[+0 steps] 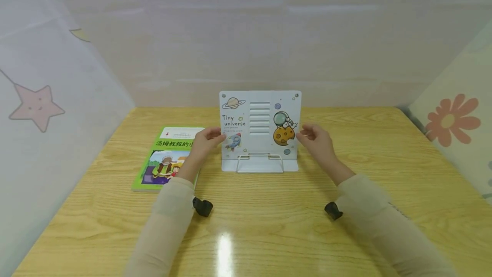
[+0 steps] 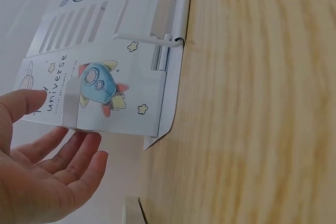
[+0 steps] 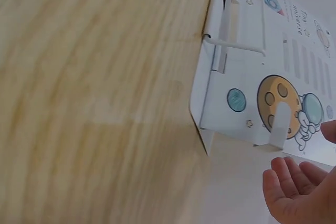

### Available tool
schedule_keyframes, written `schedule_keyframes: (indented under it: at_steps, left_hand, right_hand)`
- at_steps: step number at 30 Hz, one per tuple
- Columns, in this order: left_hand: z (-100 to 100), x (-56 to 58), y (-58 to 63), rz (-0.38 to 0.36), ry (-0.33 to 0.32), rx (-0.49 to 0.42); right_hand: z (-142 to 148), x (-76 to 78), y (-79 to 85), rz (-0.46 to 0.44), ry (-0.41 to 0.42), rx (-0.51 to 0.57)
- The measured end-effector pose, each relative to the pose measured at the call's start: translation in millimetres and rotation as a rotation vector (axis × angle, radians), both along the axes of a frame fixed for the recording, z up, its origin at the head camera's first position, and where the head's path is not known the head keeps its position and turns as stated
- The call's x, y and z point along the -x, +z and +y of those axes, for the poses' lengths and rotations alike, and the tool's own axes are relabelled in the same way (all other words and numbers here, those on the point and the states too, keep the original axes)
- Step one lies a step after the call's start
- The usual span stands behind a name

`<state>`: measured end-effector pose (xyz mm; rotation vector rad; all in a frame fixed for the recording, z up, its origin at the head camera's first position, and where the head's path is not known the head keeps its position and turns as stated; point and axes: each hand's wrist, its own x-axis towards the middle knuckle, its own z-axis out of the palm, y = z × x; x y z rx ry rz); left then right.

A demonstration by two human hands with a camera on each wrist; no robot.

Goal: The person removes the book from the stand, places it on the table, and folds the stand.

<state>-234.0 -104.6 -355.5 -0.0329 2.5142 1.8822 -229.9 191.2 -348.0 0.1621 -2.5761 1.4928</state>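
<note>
A white metal book stand (image 1: 259,144) stands upright on the table, printed with planets, a rocket, an astronaut and "Tiny universe". My left hand (image 1: 207,142) is at its left side edge. In the left wrist view, the thumb is over the front face beside a white page clip (image 2: 71,103), with the other fingertips (image 2: 93,139) right at the edge. On the opposite side, my right hand (image 1: 317,142) has loosely bent fingers next to the right edge, close to the other page clip (image 3: 280,124). A wire support (image 1: 260,171) juts out along the stand's bottom ledge.
A green-bordered picture book (image 1: 165,163) lies flat on the wooden table (image 1: 269,225), left of the stand and partly under my left forearm. Pale cloth walls rise behind and at both sides. Black wrist cameras (image 1: 202,207) sit at both sleeves.
</note>
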Motion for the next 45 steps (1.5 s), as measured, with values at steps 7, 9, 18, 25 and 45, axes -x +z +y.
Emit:
schedule_keyframes:
  at_steps: [7,9,18,25,45]
  left_hand:
    - [7,2.0,-8.7,0.037,-0.004,0.046]
    - [9,2.6,-10.7,0.036,0.009,0.051]
    - [18,-0.1,-13.4,0.025,0.052,0.145]
    - [26,-2.2,-9.7,0.071,0.119,0.258]
    - [19,-0.5,-8.8,0.132,0.046,0.391]
  right_hand:
    - [-5,5.1,-9.2,-0.095,0.019,-0.01]
    - [-7,6.8,-10.4,-0.1,0.019,-0.01]
    - [-14,10.7,-14.1,-0.166,0.043,-0.128]
    - [-17,12.5,-15.6,-0.179,0.017,-0.143]
    - [-14,9.9,-15.4,-0.109,0.018,-0.218]
